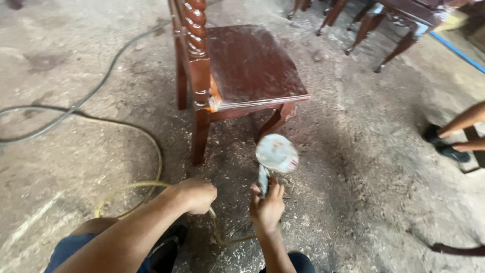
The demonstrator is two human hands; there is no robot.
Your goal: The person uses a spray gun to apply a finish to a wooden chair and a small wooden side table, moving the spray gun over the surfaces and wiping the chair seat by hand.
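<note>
at six o'clock of the red-brown chair [247,65], a disc sander [275,154] is clasped in the right hand [267,206]; the left hand [196,194], at nine o'clock, is fisted around a yellow hose [151,151].

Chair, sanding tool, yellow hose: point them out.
chair [252,63], head view, on the seat top.
sanding tool [276,152], head view, on the round disc.
yellow hose [151,141], head view, on the curved stretch left of the chair.

The chair [242,71] is dark red wood, its varnish glossy but scuffed and dusty. The floor [364,167] is rough, matt concrete under sawdust. The hose [146,146] looks rubbery.
</note>
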